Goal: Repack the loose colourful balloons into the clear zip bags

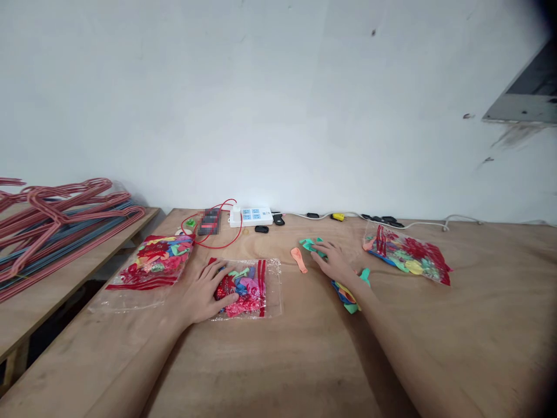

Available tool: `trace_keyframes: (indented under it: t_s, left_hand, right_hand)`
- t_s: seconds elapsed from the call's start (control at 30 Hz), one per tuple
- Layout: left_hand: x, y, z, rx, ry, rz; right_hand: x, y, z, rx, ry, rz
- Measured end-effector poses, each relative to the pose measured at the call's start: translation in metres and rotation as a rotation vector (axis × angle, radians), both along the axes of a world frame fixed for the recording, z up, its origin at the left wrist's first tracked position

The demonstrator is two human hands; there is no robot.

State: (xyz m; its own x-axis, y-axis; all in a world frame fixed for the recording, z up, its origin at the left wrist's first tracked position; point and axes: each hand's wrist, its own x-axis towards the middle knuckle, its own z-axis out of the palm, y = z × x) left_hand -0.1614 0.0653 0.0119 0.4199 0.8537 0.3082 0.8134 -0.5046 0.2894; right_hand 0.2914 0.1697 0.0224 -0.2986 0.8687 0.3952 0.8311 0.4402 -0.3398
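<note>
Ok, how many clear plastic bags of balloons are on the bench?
3. The left bag lies furthest left, the middle bag lies under the left hand, and the right bag lies furthest right.

Along the left side, a heap of red and blue wire clothes hangers [65, 232] lies on a lower wooden bench [52, 313]. On the plywood table [478, 348], a thin red wire [240, 227] loops by a white power strip [251, 216] and a pixelated box [210, 221]. A white cable [391, 223] runs along the white wall [278, 98], beneath a grey metal ledge [522, 98].
</note>
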Motion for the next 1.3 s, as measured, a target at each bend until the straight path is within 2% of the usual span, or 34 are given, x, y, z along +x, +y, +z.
trace_keyframes:
  t_s: [0.13, 0.23, 0.33, 0.43, 0.63, 0.8, 0.93, 1.07, 1.3]
  left_hand:
    - [0.0, 0.0, -0.001, -0.006, 0.0, -0.007]
    - [0.0, 0.0, 0.0, -0.017, 0.007, -0.01]
    - [0.003, -0.001, 0.003, -0.019, 0.015, -0.022]
    - [0.01, -0.005, 0.005, -0.009, 0.025, -0.041]
    - [0.034, -0.019, 0.003, -0.035, 0.01, -0.147]
    - [0.053, -0.032, 0.002, -0.095, -0.042, -0.264]
    - [0.059, -0.035, 0.002, -0.11, -0.061, -0.28]
    - [0.058, -0.032, 0.002, -0.1, -0.08, -0.251]
    - [0.049, -0.023, 0.0, -0.055, -0.04, -0.123]
  right_hand:
    - [-0.012, -0.033, 0.014, 0.041, 0.221, 0.003]
    - [-0.028, -0.073, 0.019, -0.003, 0.345, 0.099]
    - [-0.046, -0.11, 0.018, -0.048, 0.214, 0.278]
    - [-0.065, -0.133, 0.018, -0.125, 0.051, 0.451]
    - [-0.096, -0.132, 0.023, -0.186, -0.04, 0.657]
    - [-0.123, -0.129, 0.001, -0.204, -0.035, 0.735]
    - [-0.134, -0.133, -0.009, -0.205, -0.014, 0.79]
    - [-0.126, -0.13, -0.003, -0.161, -0.02, 0.767]
    - [-0.091, -0.127, 0.015, -0.102, 0.056, 0.617]
